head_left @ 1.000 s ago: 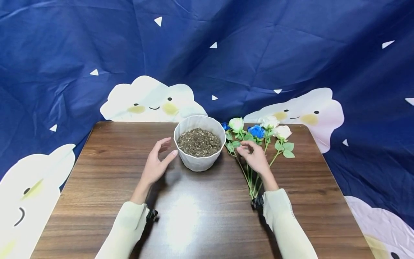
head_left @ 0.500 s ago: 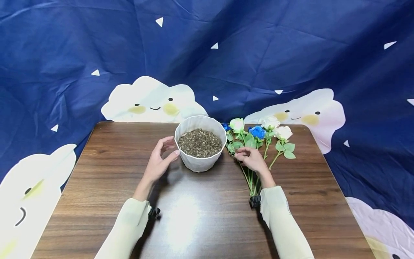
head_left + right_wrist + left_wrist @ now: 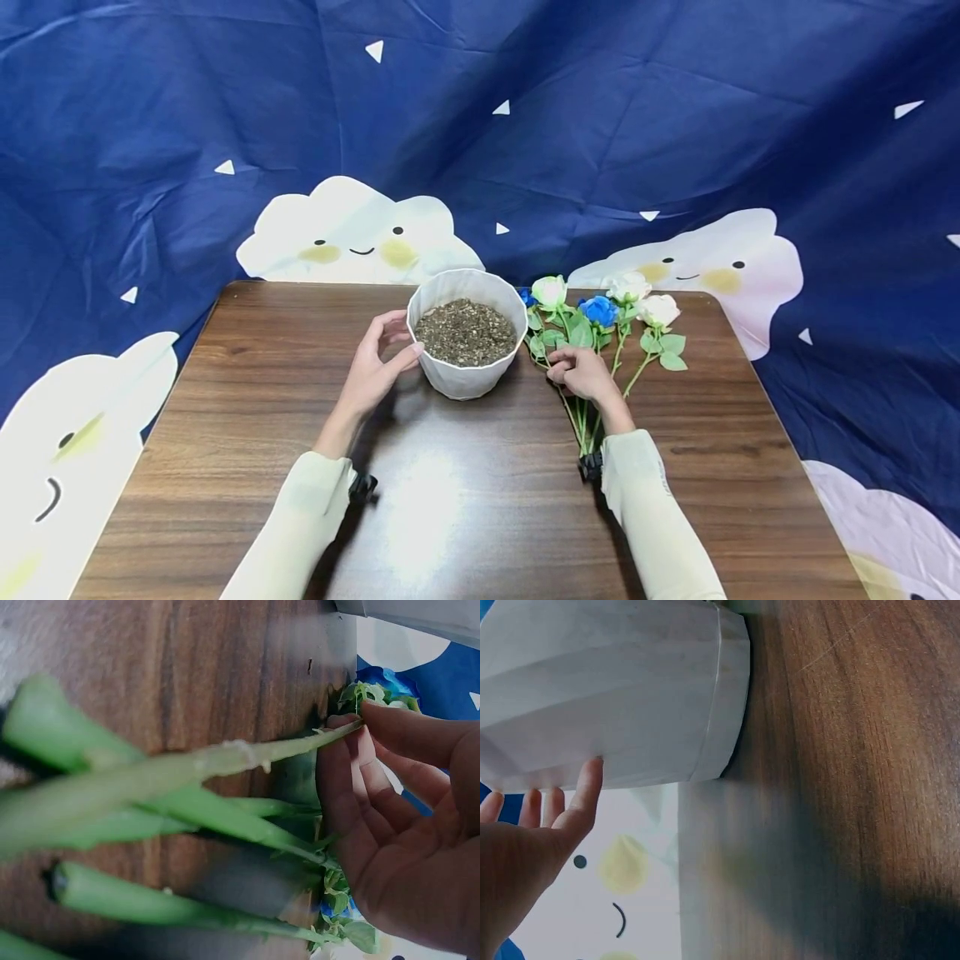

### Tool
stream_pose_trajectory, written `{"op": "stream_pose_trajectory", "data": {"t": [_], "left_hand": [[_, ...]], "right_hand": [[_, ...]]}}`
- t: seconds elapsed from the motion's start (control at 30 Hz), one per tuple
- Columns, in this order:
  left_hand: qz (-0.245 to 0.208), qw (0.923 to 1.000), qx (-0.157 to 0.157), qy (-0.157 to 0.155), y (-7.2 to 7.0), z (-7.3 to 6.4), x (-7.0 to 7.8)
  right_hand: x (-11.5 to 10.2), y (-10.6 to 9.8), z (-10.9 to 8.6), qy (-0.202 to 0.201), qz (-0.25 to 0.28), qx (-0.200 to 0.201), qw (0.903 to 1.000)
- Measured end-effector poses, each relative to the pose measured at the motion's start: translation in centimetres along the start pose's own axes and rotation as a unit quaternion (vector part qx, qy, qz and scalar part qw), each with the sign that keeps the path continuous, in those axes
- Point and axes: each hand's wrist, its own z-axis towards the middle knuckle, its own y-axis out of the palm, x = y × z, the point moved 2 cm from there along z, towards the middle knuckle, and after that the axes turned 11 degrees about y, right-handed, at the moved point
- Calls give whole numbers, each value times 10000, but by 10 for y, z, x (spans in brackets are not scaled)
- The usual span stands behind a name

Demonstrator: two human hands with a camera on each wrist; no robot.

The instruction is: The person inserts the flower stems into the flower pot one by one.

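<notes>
A white faceted flower pot [image 3: 465,382] holds dark soil [image 3: 465,332] and stands near the back of the table. My left hand [image 3: 372,362] is at its left side, thumb and fingertips against the wall, fingers spread; the left wrist view shows the fingertips right at the pot [image 3: 630,697]. To the right of the pot lie several artificial roses, white [image 3: 550,292] and blue [image 3: 598,311], their stems converging toward me. My right hand [image 3: 585,373] pinches the leftmost rose's stem [image 3: 285,748] between thumb and fingers, just below its leaves. Other stems pass beneath that hand.
The brown wooden table [image 3: 247,433] ends at a back edge just behind the pot and blooms. Behind it hangs a blue cloth [image 3: 480,150] with white clouds. Dark wrist cameras [image 3: 363,487] sit under both sleeves.
My left hand has moved slightly right and come against the pot. My right hand has lowered to the stems, and its thumb and fingers have closed on one.
</notes>
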Motion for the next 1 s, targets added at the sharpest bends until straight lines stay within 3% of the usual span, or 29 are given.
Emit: {"op": "stream_pose_trajectory", "data": {"t": [0.27,0.5,0.67,1.0], "left_hand": [[-114,9999,7,-3,1,1,1],[-140,9999,7,-3,1,1,1],[-195,9998,20,-33,1,0,1],[-225,9997,29,-84,1,1,1]], "right_hand": [[-1,-1,0,224,439,-194,9986],[-5,-1,-1,378,1434,-509,9876],[-10,-4,-4,419,2162,-495,9742],[-21,-12,-10,362,3595,-571,9307]]}}
